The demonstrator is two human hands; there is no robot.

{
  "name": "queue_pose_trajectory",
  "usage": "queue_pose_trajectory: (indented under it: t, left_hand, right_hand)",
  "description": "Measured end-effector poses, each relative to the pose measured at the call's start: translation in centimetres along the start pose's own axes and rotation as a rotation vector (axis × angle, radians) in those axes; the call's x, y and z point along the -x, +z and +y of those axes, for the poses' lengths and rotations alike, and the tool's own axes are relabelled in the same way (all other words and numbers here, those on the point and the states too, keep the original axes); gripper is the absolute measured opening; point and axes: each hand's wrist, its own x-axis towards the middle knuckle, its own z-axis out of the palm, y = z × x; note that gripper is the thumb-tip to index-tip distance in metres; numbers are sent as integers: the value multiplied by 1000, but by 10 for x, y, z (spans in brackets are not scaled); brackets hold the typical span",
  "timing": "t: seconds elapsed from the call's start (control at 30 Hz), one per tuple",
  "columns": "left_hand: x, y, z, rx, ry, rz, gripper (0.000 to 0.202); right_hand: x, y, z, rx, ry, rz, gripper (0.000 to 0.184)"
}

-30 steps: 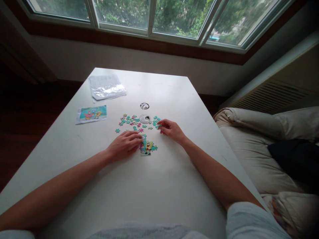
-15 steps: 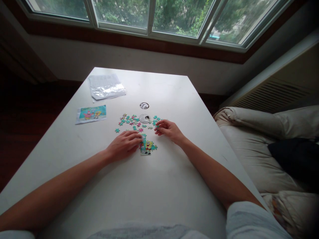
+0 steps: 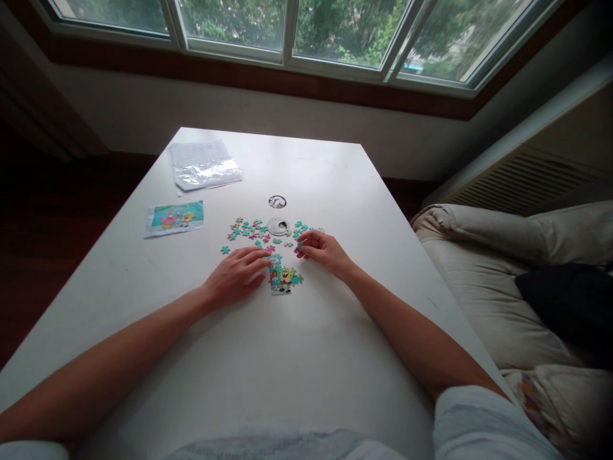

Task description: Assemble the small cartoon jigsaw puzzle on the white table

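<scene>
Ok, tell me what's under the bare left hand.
White tabletop shows around the left hand, its fingers beside the multicoloured, partly assembled jigsaw puzzle; whatever they and the palm cover is hidden.

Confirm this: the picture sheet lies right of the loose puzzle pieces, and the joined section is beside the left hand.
Wrong side: the head view shows the picture sheet left of the loose puzzle pieces; the joined section is beside the left hand.
</scene>
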Motion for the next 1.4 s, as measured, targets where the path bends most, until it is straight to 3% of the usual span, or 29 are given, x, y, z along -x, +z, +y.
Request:
queue_pose_trajectory:
  t: [0.27,0.87,1.17,1.4]
  left_hand:
    - [-2,-5,2,7,-3,27,19]
    - [-2,-3,4,109,134,-80,29]
    - [-2,-2,5,101,147,-85,35]
    - [-2,-1,5,57,54,14,23]
  right_hand:
    - [2,9,-3,-4,-31,-26,31]
    - [-1,7,5,-9,-33,-36,28]
    - [1,9,1,94,-41,-51,24]
    - [10,25,1,327,-142,-55,21]
